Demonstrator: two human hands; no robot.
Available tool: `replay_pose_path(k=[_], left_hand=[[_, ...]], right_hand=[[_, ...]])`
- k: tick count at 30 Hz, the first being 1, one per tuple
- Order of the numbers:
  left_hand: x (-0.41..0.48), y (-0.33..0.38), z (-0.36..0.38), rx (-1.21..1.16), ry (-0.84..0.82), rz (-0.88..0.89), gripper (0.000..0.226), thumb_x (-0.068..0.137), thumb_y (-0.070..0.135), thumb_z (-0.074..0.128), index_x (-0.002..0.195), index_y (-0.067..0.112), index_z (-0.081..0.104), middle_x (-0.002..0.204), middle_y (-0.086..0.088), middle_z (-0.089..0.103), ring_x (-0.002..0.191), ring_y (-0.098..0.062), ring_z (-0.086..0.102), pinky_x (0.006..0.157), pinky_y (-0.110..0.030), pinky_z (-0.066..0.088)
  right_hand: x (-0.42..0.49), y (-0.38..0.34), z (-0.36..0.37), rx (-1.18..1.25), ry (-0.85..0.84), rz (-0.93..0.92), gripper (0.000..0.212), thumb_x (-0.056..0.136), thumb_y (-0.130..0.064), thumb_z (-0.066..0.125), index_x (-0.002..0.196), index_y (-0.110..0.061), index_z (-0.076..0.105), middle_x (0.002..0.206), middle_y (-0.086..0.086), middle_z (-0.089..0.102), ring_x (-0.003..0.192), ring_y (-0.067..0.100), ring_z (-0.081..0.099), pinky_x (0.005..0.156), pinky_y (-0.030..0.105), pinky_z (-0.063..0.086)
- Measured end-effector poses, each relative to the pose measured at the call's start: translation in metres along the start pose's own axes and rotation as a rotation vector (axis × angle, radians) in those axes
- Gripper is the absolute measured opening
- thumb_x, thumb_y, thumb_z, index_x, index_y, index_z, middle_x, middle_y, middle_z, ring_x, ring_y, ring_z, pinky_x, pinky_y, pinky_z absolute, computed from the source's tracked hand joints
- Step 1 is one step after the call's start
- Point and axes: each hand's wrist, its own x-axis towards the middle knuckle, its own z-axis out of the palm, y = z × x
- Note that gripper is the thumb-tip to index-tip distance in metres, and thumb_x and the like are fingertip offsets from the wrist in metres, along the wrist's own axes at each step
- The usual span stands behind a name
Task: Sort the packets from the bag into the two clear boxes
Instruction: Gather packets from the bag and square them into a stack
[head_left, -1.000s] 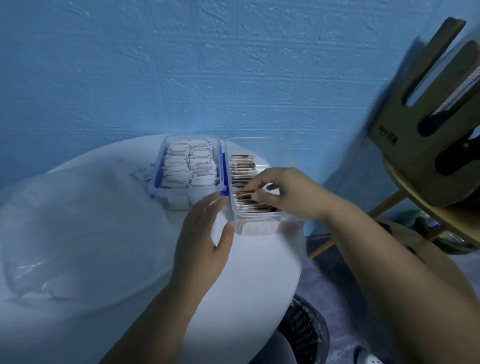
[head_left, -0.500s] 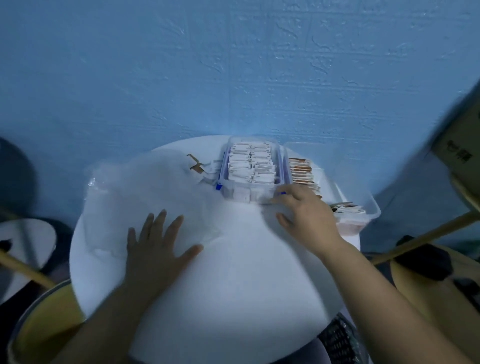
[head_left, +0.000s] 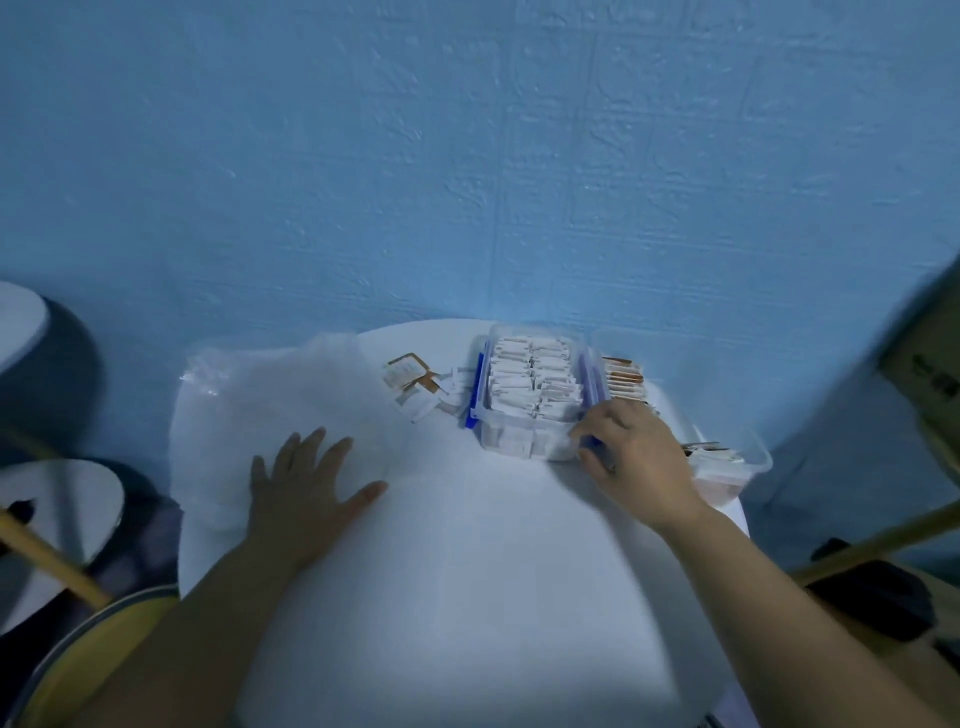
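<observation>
The loose packets (head_left: 413, 382) lie in a small heap on the counter (head_left: 467, 571), far of centre, between the bag (head_left: 270, 395) on their left and the left box (head_left: 514, 441) on their right. Some of them show a brown edge and the rest look white. The left box is packed with white packets (head_left: 532, 379) standing in rows, and it has blue latches on its sides. The right box (head_left: 756, 460) sits just beside it, touching or nearly so, and holds brown-edged packets (head_left: 623, 376) at its far end (a few more lie at its near end, past your wrist).

Your right hand (head_left: 641, 457) is at the near right corner of the left box, over the seam between the two boxes. Its fingers (head_left: 592, 460) are bent and touch that corner by a blue latch. Motion blur hides whether they actually grip the box.

Your left hand (head_left: 306, 499) lies flat, palm down, on the near edge of the bag. Its fingers (head_left: 311, 447) are straight and spread apart, with the thumb pointing right, and they hold nothing. The bag is clear, crumpled plastic covering the left part of the round white counter.

Behind the counter rises a textured blue wall (head_left: 467, 156). Blurred furniture shows at both edges of the view.
</observation>
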Motion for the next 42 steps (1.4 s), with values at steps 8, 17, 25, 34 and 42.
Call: replay_pose_path(k=[8, 17, 25, 34, 42], left_hand=[[0.034, 0.043, -0.012, -0.378, 0.482, 0.323, 0.057, 0.093, 0.044, 0.030, 0.112, 0.000, 0.061, 0.117, -0.023, 0.060, 0.113, -0.032, 0.054, 0.098, -0.041, 0.040], [0.121, 0.057, -0.005, -0.689, 0.081, 0.267, 0.036, 0.097, 0.018, 0.034, 0.124, 0.001, 0.053, 0.135, -0.011, 0.048, 0.128, -0.023, 0.039, 0.102, -0.017, 0.019], [0.172, 0.039, 0.023, -0.341, -0.058, 0.268, 0.055, 0.094, 0.042, 0.022, 0.143, 0.019, 0.032, 0.154, -0.002, 0.021, 0.141, -0.028, 0.019, 0.113, -0.037, 0.015], [0.145, 0.025, 0.019, -0.424, -0.035, 0.530, 0.076, 0.075, 0.050, 0.020, 0.122, 0.004, 0.057, 0.130, -0.014, 0.054, 0.125, -0.025, 0.047, 0.105, -0.028, 0.027], [0.092, 0.028, 0.010, -0.455, -0.014, 0.516, 0.070, 0.077, 0.050, 0.026, 0.126, 0.009, 0.056, 0.134, -0.013, 0.051, 0.125, -0.026, 0.046, 0.104, -0.029, 0.028]], right_hand=[[0.024, -0.075, 0.034, 0.430, -0.004, -0.094, 0.027, 0.080, -0.014, 0.048, 0.100, -0.008, 0.064, 0.106, 0.010, 0.060, 0.105, 0.017, 0.049, 0.093, 0.020, 0.036], [0.093, -0.136, 0.130, 0.515, -0.216, 0.338, 0.060, 0.088, -0.013, 0.053, 0.142, -0.008, 0.027, 0.152, 0.011, 0.021, 0.142, 0.026, 0.011, 0.117, 0.031, 0.006], [0.126, -0.125, 0.169, 0.309, -0.325, 0.606, 0.063, 0.095, -0.034, 0.038, 0.147, -0.014, 0.009, 0.155, 0.013, -0.011, 0.143, 0.027, -0.015, 0.117, 0.045, 0.003], [0.099, -0.142, 0.147, 0.186, -0.422, 0.473, 0.060, 0.096, -0.041, 0.033, 0.148, -0.017, 0.014, 0.157, 0.006, 0.002, 0.144, 0.024, -0.003, 0.116, 0.036, 0.006], [0.041, -0.149, 0.101, 0.321, -0.399, 0.333, 0.073, 0.092, -0.044, 0.047, 0.148, -0.016, 0.010, 0.157, 0.002, 0.006, 0.144, 0.018, -0.001, 0.117, 0.028, -0.001]])
